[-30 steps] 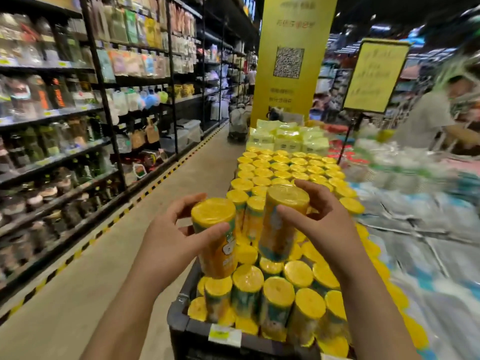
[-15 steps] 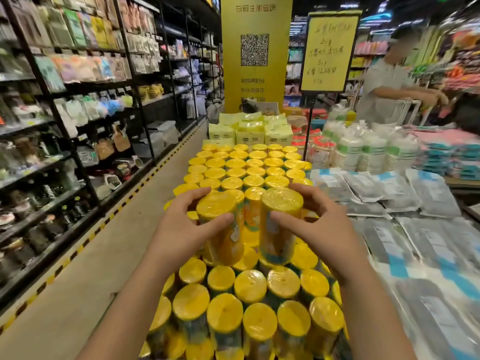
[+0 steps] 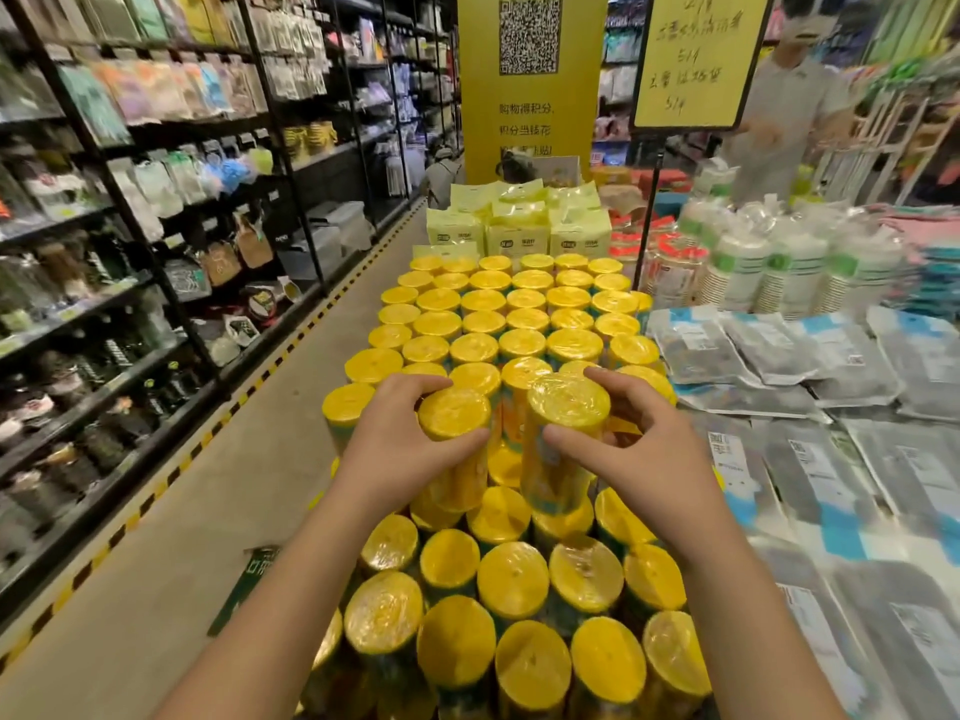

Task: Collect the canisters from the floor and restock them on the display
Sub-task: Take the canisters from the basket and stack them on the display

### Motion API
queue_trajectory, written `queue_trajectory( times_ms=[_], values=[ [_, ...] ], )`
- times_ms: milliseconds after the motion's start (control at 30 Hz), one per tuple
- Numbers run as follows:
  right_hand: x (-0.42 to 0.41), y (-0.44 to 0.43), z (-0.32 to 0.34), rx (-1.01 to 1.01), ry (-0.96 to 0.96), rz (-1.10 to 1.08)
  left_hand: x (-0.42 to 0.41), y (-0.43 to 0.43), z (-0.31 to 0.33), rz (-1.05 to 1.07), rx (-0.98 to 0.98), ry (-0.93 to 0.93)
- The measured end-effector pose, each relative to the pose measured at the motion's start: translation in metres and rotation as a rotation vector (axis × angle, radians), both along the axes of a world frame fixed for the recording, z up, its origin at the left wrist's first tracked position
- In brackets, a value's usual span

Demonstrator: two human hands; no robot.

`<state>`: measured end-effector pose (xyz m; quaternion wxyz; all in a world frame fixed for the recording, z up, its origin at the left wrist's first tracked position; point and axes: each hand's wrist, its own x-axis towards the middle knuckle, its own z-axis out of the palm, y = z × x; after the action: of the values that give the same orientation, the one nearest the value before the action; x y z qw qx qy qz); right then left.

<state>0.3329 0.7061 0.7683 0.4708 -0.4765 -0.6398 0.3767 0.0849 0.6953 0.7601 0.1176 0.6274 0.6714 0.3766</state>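
Your fingers [image 3: 410, 389] curled around two upright yellow-lidded wrapped canisters [image 3: 454, 414], one per hand [image 3: 395, 452], above the stacked display [image 3: 522, 317], likely for slotting.

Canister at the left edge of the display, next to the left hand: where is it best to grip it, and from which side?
Grip the canister round its upper wall, just under the yellow lid, coming from the left. It stands upright with that flank bare, while a neighbour stands close behind and the left hand is at its right. The film-covered lid looks slippery.

Shop: stocked shelves [image 3: 156, 210], price sign [image 3: 696, 59].
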Motion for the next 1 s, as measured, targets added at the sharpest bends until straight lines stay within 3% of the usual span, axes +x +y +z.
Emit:
queue_trajectory(
  times_ms=[367,833,1000],
  values=[
    [0.001,0.002,-0.008,-0.015,-0.014,-0.052,-0.013,0.043,-0.029,-0.059,-0.065,0.126],
    [-0.020,0.032,-0.035,-0.066,-0.015,-0.023,-0.006,0.040,-0.044,-0.043,-0.011,0.427],
    [-0.040,0.053,-0.047,-0.095,-0.046,0.010,-0.006,0.028,-0.042,-0.030,0.025,0.407]
  ],
)
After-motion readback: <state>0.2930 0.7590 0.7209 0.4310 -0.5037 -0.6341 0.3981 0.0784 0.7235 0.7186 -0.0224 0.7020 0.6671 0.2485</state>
